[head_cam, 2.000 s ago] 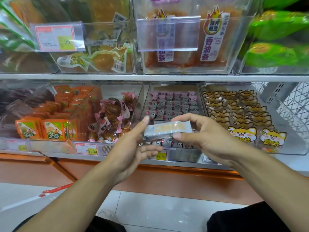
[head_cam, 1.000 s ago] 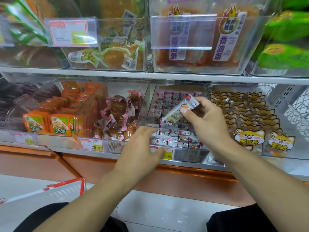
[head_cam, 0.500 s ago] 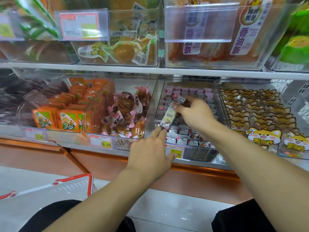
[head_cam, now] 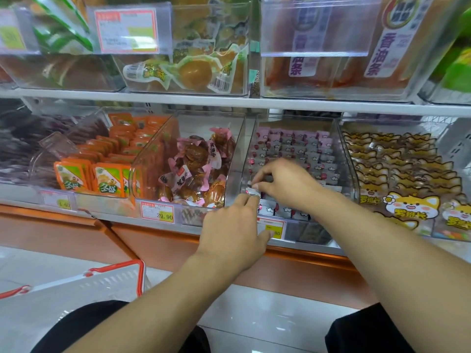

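My right hand (head_cam: 283, 182) is inside a clear bin (head_cam: 348, 161) on the lower shelf and pinches one end of a small silver snack packet (head_cam: 252, 191) at the bin's front left corner. The bin is filled with rows of matching pink and grey packets (head_cam: 300, 146). From below, my left hand (head_cam: 234, 230) reaches up to the bin's front edge. Its fingertips touch the packet's near end, and its thumb lies over the yellow price tag (head_cam: 274, 228). Most of the packet is hidden by my fingers.
Left of this bin stands one with brown, pink-wrapped snacks (head_cam: 196, 161), then orange packets (head_cam: 107, 177). Yellow cat-print packs (head_cam: 407, 205) fill the bin on the right. The upper shelf (head_cam: 229, 101) carries more clear bins. A white basket with red handles (head_cam: 102, 281) sits on the floor at lower left.
My right hand has carried the packet from in front of the shelf down into the bin's front left corner. My left hand let go of it, then followed up to the bin's front edge.
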### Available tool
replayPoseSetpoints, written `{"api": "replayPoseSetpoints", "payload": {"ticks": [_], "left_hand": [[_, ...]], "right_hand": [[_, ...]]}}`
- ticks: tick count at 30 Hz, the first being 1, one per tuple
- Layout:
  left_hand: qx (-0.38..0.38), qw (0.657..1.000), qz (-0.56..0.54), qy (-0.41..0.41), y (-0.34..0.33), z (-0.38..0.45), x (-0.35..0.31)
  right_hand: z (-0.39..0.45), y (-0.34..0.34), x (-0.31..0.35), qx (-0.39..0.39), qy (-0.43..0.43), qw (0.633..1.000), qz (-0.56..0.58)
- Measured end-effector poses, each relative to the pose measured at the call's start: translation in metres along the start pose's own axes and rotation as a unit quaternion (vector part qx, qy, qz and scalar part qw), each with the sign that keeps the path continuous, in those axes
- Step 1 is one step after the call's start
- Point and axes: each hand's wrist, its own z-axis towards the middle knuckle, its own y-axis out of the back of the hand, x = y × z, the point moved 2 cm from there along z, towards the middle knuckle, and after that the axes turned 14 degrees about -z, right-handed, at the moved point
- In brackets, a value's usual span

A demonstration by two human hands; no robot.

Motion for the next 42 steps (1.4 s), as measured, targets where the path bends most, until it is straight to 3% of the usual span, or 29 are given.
{"api": "replayPoseSetpoints", "payload": {"ticks": [5, 9, 13, 17, 22, 24, 26, 28, 30, 32, 34, 39, 42], "left_hand": [[-0.013, 1.000, -0.010, -0.005, 0.000, 0.000, 0.002], [-0.022, 1.000, -0.013, -0.008, 0.000, 0.001, 0.000], [-0.006, 1.000, -0.001, 0.000, -0.002, 0.003, 0.000], [0.016, 1.000, 0.007, 0.007, -0.004, 0.005, -0.001], [-0.024, 1.000, -0.006, -0.015, 0.007, 0.007, -0.002], [-0.066, 0.997, -0.021, -0.030, 0.015, 0.008, -0.002], [-0.101, 0.989, -0.106, -0.009, 0.022, 0.008, 0.000], [-0.094, 0.953, -0.284, 0.056, 0.025, 0.007, 0.005], [-0.058, 0.874, -0.471, 0.105, 0.026, 0.007, 0.006], [-0.026, 0.795, -0.592, 0.127, 0.025, 0.006, 0.005], [-0.014, 0.742, -0.656, 0.139, 0.025, 0.005, 0.003], [0.000, 0.684, -0.710, 0.168, 0.023, 0.008, 0.003], [-0.004, 0.676, -0.716, 0.174, 0.023, 0.010, 0.002]], "right_hand": [[-0.001, 0.015, -0.008, -0.061, -0.031, 0.996, -0.065], [-0.003, 0.011, -0.016, -0.017, -0.046, 0.990, -0.131], [-0.003, 0.007, -0.017, -0.044, -0.060, 0.996, -0.049], [-0.011, 0.019, -0.020, -0.163, -0.069, 0.979, 0.105], [-0.041, 0.046, -0.027, -0.286, -0.111, 0.909, 0.282], [-0.054, 0.050, -0.033, -0.296, -0.147, 0.885, 0.329], [-0.065, 0.049, -0.036, -0.262, -0.181, 0.845, 0.429], [-0.076, 0.044, -0.034, -0.195, -0.202, 0.778, 0.563], [-0.084, 0.037, -0.032, -0.138, -0.214, 0.721, 0.645], [-0.090, 0.030, -0.030, -0.098, -0.219, 0.687, 0.686], [-0.093, 0.026, -0.030, -0.071, -0.227, 0.662, 0.710], [-0.098, 0.028, -0.038, -0.031, -0.239, 0.616, 0.750], [-0.100, 0.030, -0.042, 0.002, -0.240, 0.626, 0.742]]}}
